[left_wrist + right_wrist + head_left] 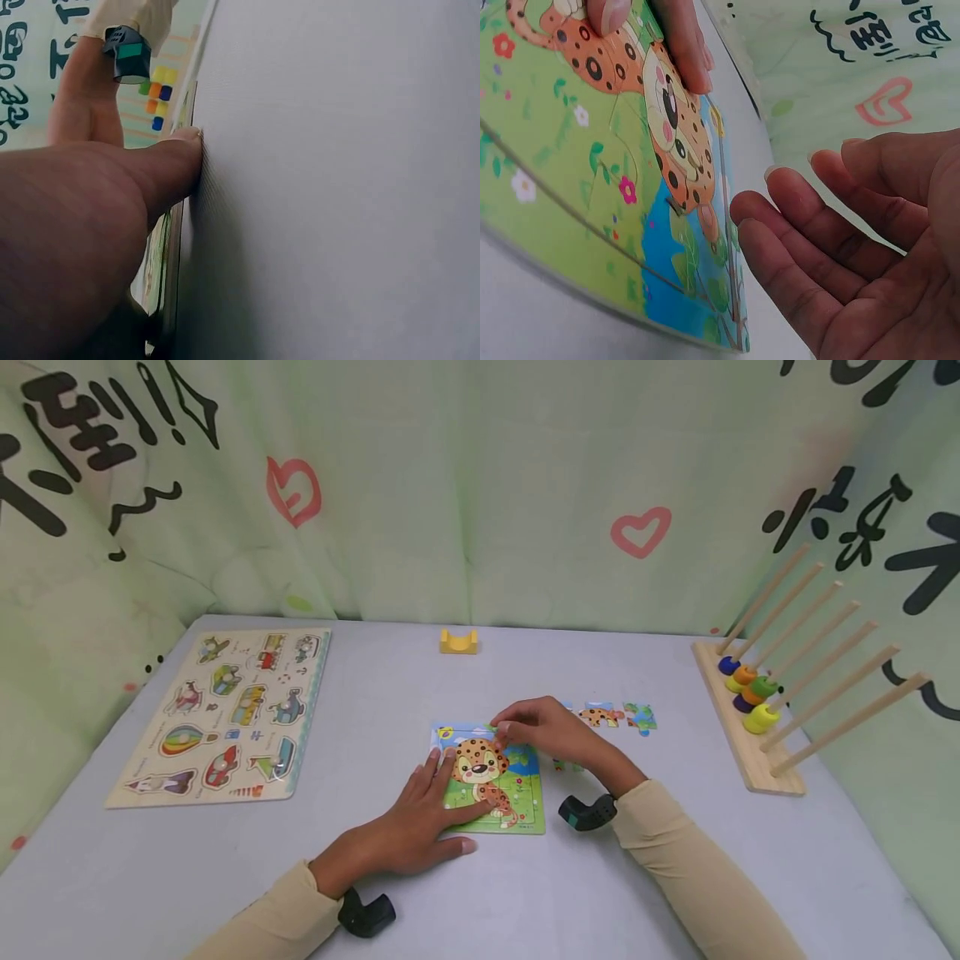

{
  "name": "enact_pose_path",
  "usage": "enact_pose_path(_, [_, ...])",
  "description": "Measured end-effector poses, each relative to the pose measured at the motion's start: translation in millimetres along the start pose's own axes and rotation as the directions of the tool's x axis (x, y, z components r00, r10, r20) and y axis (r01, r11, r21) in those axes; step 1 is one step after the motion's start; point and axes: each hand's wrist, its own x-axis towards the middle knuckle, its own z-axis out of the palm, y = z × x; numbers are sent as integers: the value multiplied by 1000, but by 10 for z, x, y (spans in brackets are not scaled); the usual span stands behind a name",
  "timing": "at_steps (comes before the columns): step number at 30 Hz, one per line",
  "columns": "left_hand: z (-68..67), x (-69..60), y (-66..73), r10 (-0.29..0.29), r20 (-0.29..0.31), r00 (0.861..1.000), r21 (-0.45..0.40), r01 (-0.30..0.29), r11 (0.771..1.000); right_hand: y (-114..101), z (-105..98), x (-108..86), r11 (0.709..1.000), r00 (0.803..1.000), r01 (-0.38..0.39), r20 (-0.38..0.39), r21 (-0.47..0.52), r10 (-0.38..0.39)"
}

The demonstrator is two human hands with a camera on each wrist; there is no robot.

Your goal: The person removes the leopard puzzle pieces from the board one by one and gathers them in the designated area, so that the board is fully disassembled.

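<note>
At far left, a pale picture board (225, 718) lies flat; its smallest drawings are hard for us to make out. Next comes the left hand (408, 831), its fingers spread and resting on the jigsaw puzzle (483, 770), hiding part of its left side. The sleeve runs out of frame below. We find the puzzle at the middle of the table: a bright green and blue picture of a seated, spotted orange leopard with a cream muzzle, pink flowers and thin seams between pieces. Beyond it sits a small yellow block (458, 644). The right hand (551, 728) hovers at the puzzle's upper right, covering that corner from above; its wrist view shows loosely bent fingers, with nothing visible between them. Loose puzzle pieces (600, 716) lie beside it, some partly hidden by hand and wrist. At far right stands a wooden peg rack (757, 753) with coloured rings (762, 687); several overlap, so we cannot count them surely.
</note>
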Motion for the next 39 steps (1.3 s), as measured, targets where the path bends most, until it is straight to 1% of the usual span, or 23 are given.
enact_pose_path(2, [0,-5,-1,1,2,1000,-1,-1,1000,-7,25,21,1000,1000,-2,19,31,1])
enact_pose_path(4, [5,-7,-7,2,1,1000,-6,-2,1000,-27,47,36,999,999,-16,38,38,15])
enact_pose_path(9, [10,-4,-17,8,-4,1000,1,-8,1000,-78,98,65,998,995,-66,69,-23,67])
enact_pose_path(13, [12,0,-22,13,-7,1000,9,-13,1000,-84,131,82,998,994,-62,86,-29,64])
enact_pose_path(17, [18,-2,-28,17,-7,1000,9,-17,1000,-89,150,88,998,994,-60,94,12,59])
enact_pose_path(21, [21,-4,-29,21,-8,1000,4,-21,1000,-77,166,95,998,994,-61,89,36,57])
enact_pose_path(26, [17,-6,-25,22,-6,1000,5,-22,1000,-74,193,98,998,996,-55,73,24,53])
enact_pose_path(33, [19,-5,-27,20,0,1000,12,-20,1000,-78,211,96,995,997,-60,53,75,56])
enact_pose_path(39, [16,-4,-20,18,1,1000,23,-18,1000,-59,239,90,992,997,-70,21,107,69])
